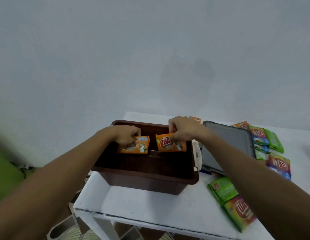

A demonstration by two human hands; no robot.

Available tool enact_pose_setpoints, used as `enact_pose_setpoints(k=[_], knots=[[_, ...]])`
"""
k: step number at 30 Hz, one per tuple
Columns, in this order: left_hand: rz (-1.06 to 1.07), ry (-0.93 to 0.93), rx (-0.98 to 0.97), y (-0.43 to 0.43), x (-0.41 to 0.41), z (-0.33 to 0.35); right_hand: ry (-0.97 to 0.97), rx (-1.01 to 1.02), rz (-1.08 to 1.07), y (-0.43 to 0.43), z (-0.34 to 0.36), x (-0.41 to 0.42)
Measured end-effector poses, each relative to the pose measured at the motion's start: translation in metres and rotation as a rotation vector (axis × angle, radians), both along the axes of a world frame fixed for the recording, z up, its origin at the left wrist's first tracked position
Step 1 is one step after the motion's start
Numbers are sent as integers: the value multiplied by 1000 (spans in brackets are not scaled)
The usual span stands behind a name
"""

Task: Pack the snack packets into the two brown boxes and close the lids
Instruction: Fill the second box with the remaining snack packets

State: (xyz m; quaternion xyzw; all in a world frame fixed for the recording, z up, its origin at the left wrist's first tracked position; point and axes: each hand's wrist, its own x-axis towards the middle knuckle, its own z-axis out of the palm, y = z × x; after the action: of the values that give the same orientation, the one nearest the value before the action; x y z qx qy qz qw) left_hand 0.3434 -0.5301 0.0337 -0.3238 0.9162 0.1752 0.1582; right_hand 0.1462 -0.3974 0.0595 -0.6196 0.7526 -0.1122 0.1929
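Both hands are already over the open brown box (145, 174). The left hand (127, 135) grips one orange packet (138, 146), the right hand (181, 129) pinches another (168, 142), both held upright with their long edges across the box. The floor of the box lies straight below them, so I'd guess a plain drop. The spare green packets (225, 189) lie nearer the right arm.

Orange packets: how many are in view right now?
4. One orange packet in the left hand, one in the right hand, both at the brown box opening; one behind the right hand; one beyond the grey lid. Others may be hidden.
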Motion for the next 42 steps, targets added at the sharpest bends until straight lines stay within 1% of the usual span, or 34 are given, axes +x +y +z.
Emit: enact_pose_setpoints(k=[2,4,5,6,8,10,12,14,17,20,26,31,33,36,40,42], knots=[[-45,-52,17,-5,-1,-11,85,57,25,-11,-15,13],[-88,-104,-21,-7,-3,-19,189,119,37,-14,-30,21],[-123,-143,-73,-7,-4,-23,264,137,41,-13,-37,25],[-156,-190,-165,-7,-5,-27,362,118,52,-11,-42,28],[-211,-238,-384,-5,-6,-31,567,25,109,-6,-54,31],[-273,-195,-538,-3,-7,-32,644,-8,159,-6,-62,30],[-319,-119,-621,-4,-9,-31,644,23,195,-7,-65,27],[-343,-93,-590,-6,-9,-31,649,82,220,-9,-67,28],[-371,-148,-456,-5,-8,-36,683,143,248,-13,-70,32],[-356,-146,-460,-4,-9,-41,716,129,247,-17,-72,38],[-295,-121,-478,-1,-10,-45,714,148,192,-16,-72,41],[-290,-124,-461,0,-7,-39,677,200,244,-14,-68,35],[-305,-115,-462,-2,-5,-34,659,188,260,-11,-63,32],[-344,-36,-524,-1,-6,-22,615,45,266,1,-52,24],[-355,118,-575,15,-20,-5,355,-195,241,34,-39,-6],[-339,182,-582,32,-31,4,281,-302,185,58,-36,-26]])
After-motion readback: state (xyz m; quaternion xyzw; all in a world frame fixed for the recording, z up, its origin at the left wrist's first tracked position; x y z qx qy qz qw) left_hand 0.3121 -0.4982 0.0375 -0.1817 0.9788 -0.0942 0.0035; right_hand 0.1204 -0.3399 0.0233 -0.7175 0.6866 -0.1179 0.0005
